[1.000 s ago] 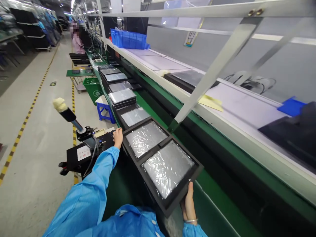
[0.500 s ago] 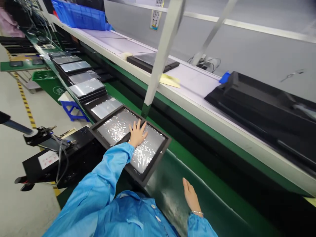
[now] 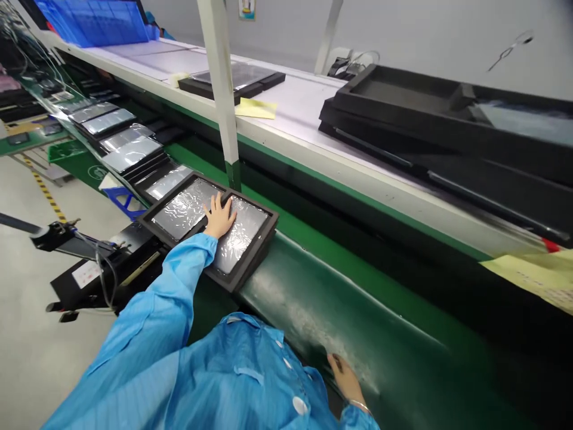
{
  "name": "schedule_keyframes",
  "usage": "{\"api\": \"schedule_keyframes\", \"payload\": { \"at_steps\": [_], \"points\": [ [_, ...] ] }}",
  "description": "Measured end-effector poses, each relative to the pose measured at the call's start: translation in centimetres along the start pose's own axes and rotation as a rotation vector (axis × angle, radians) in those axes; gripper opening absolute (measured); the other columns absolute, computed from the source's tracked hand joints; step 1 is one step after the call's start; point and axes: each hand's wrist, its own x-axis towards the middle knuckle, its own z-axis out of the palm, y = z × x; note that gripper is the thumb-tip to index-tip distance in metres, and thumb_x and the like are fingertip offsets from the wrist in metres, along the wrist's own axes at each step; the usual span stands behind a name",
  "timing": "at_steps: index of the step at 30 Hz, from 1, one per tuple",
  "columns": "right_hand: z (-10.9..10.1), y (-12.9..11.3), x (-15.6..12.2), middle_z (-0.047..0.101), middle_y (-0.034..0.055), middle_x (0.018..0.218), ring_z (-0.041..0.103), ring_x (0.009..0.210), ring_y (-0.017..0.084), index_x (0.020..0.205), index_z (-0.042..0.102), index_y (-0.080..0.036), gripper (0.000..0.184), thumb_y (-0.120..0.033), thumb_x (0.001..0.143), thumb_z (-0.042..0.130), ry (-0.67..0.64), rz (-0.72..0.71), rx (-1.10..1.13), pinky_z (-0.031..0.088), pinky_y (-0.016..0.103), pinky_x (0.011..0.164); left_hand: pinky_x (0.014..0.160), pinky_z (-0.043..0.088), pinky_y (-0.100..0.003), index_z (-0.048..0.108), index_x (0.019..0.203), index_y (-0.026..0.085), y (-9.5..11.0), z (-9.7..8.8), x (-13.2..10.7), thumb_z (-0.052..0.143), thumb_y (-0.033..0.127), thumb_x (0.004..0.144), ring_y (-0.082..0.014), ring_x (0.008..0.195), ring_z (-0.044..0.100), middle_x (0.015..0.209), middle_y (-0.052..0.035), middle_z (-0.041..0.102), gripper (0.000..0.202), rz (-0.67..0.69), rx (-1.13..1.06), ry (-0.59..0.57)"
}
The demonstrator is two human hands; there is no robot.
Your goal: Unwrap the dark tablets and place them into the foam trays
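In the head view, your left hand (image 3: 219,218) lies flat, fingers spread, on the black tray (image 3: 249,254), across the bar between its two film-wrapped panels (image 3: 179,209). The tray sits at the near edge of the green belt (image 3: 380,310), just beside a row of other trays (image 3: 129,152). Your right hand (image 3: 344,376) rests open on the belt's near edge, holding nothing, well apart from the tray

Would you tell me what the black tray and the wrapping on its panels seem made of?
The black tray: probably moulded plastic or foam, matte, with thick dull rims. The wrapping: thin clear plastic film, glossy, wrinkled, with bright glints.
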Motion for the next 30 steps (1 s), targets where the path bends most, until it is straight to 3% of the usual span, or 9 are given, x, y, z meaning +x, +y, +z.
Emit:
{"api": "schedule_keyframes", "payload": {
  "at_steps": [3,5,10,12,16,19,22,26,30],
  "points": [
    [1.1,-1.7,1.0,0.077,0.0118,0.105,0.071,0.111,0.033,0.079,0.066,-0.028,0.031,-0.054,0.068,0.051,-0.104,-0.066,0.053,0.054,0.042,0.104,0.111,0.036,-0.058,0.057,0.135,0.007,3.1,-2.7,-4.0,0.051,0.045,0.097,-0.0429,0.137,0.044,0.147,-0.0299,0.046,0.053,0.073,0.039,-0.042],
    [1.7,-3.6,1.8,0.077,0.0129,0.108,0.071,0.111,0.033,0.085,0.069,-0.024,0.032,-0.049,0.071,0.054,-0.152,-0.114,0.085,0.052,0.044,0.106,0.1,0.045,-0.05,0.061,0.12,0.007,5.2,-3.8,-7.7,0.054,0.053,0.095,-0.0399,0.118,0.057,0.124,-0.0265,0.059,0.053,0.158,0.06,-0.137],
    [2.3,-10.2,3.4,0.076,0.016,0.106,0.072,0.106,0.032,0.098,0.07,-0.019,0.033,-0.04,0.078,0.056,-0.24,-0.294,0.257,0.052,0.046,0.105,0.086,0.048,-0.042,0.062,0.101,0.013,7.4,-3.8,-14.1,0.069,0.034,0.086,-0.0355,0.103,0.064,0.108,-0.018,0.064,0.027,0.167,0.117,-0.374],
    [2.4,-13.6,3.6,0.076,0.0136,0.108,0.072,0.106,0.029,0.1,0.07,-0.02,0.031,-0.041,0.082,0.056,-0.279,-0.394,0.375,0.052,0.044,0.106,0.076,0.046,-0.035,0.058,0.088,0.017,6.7,-4.3,-14.1,0.066,0.032,0.088,-0.0289,0.091,0.065,0.097,-0.0112,0.065,0.016,0.153,0.095,-0.396],
    [3.2,-21.4,3.1,0.077,0.0099,0.11,0.073,0.105,0.026,0.107,0.07,-0.022,0.035,-0.049,0.088,0.058,-0.384,-0.571,0.628,0.055,0.044,0.104,0.064,0.037,-0.028,0.038,0.068,0.022,4.6,-7.5,-11.9,0.062,0.043,0.09,-0.0165,0.068,0.054,0.069,0.0027,0.049,0.038,0.158,-0.02,-0.392],
    [4.0,-27.0,2.7,0.074,0.0113,0.119,0.072,0.11,0.024,0.117,0.067,-0.021,0.041,-0.051,0.09,0.059,-0.453,-0.654,0.774,0.056,0.04,0.103,0.06,0.026,-0.027,0.025,0.064,0.022,3.4,-10.8,-10.5,0.069,0.045,0.082,-0.0118,0.059,0.034,0.062,0.0066,0.027,0.053,0.097,-0.32,-0.342],
    [4.6,-31.2,2.6,0.069,0.0129,0.13,0.07,0.115,0.022,0.122,0.063,-0.019,0.041,-0.046,0.091,0.063,-0.464,-0.655,0.809,0.057,0.036,0.101,0.059,0.018,-0.028,0.023,0.064,0.022,2.6,-13.6,-9.6,0.074,0.046,0.076,-0.0105,0.059,0.023,0.063,0.0071,0.02,0.058,0.016,-0.585,-0.316],
    [5.3,-34.4,2.9,0.077,0.0097,0.097,0.076,0.082,0.018,0.111,0.065,-0.014,0.027,-0.035,0.094,0.067,-0.487,-0.57,0.647,0.063,0.032,0.078,0.058,0.016,-0.028,0.024,0.064,0.022,1.9,-16.0,-8.8,0.078,0.045,0.073,-0.0098,0.059,0.022,0.065,0.0068,0.018,0.059,-0.036,-0.713,-0.335],
    [5.4,-36.6,3.0,0.065,-0.0042,0.058,0.067,0.054,0.014,0.083,0.065,-0.014,0.026,-0.038,0.091,0.073,-0.432,-0.518,0.401,0.058,0.028,0.063,0.057,0.015,-0.029,0.023,0.064,0.022,1.7,-16.5,-8.2,0.079,0.044,0.071,-0.0097,0.059,0.02,0.064,0.0068,0.017,0.06,-0.023,-0.733,-0.362]
  ]
}}
